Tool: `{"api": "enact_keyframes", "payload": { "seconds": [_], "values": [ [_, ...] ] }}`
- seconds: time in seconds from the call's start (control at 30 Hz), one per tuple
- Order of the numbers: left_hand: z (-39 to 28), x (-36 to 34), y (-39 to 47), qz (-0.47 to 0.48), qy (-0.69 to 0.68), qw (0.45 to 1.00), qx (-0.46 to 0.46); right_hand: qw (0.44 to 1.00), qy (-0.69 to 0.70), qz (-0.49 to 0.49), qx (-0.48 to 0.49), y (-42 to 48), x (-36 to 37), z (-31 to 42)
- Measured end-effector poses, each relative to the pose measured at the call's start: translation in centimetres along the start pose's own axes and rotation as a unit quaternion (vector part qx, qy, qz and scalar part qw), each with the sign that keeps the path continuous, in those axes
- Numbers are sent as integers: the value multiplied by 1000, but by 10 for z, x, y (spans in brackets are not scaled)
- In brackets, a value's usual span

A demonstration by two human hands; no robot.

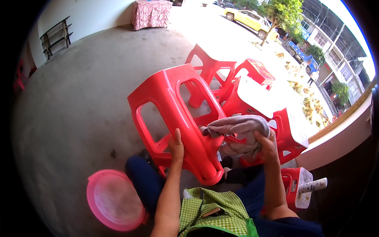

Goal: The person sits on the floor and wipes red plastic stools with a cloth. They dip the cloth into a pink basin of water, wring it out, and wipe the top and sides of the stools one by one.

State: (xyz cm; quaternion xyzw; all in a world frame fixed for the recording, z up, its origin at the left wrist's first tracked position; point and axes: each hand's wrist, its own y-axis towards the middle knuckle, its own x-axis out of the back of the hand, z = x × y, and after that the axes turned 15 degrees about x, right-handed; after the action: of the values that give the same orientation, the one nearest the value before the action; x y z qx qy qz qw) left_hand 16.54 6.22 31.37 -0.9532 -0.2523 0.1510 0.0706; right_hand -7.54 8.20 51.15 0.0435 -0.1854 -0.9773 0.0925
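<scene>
A red plastic stool [165, 86] is tilted in front of me, its legs pointing towards my lap. My left hand [176, 146] grips one of its legs, the thumb lying along the outer face. In my right hand [268, 145] is a bunched greyish-pink towel [245, 130], held up near the stool's right side. Part of the towel hangs below that hand, and one end reaches to the stool's leg; whether it touches cannot be told. A green checked apron [216, 201] covers my lap.
More red stools [210, 62] stand ahead and to the right. A pink basin [118, 200] of cloudy water sits at my left. One stool [291, 186] at my right carries a white bottle [314, 185]. Far off are a cloth-covered table [151, 14] and a wooden rack [56, 37].
</scene>
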Motion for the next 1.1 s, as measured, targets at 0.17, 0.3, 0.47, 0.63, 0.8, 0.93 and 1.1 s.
{"api": "enact_keyframes", "payload": {
  "seconds": [0.17, 0.3, 0.47, 0.63, 0.8, 0.93, 1.1],
  "values": [
    [9, -9, 0, -16, 13, 1000, 17, 957, -186, 219, -34, -72, 18, -57],
    [6, -12, 1, -23, -36, 999, -24, 898, -317, 306, -10, -100, -2, -75],
    [9, -5, 5, -35, 21, 999, 9, 959, -176, 211, -73, -114, 0, -104],
    [4, -10, 0, -33, 32, 999, 13, 973, -171, 37, -151, -99, -1, -110],
    [7, -6, 1, -41, 26, 999, 7, 915, -389, 93, -42, -84, -28, -106],
    [6, -8, -2, -27, 16, 999, 13, 987, -74, 31, -137, -85, -25, -86],
    [19, -8, 6, -49, 20, 999, -1, 988, -83, 96, -94, -64, -27, -68]
  ]
}}
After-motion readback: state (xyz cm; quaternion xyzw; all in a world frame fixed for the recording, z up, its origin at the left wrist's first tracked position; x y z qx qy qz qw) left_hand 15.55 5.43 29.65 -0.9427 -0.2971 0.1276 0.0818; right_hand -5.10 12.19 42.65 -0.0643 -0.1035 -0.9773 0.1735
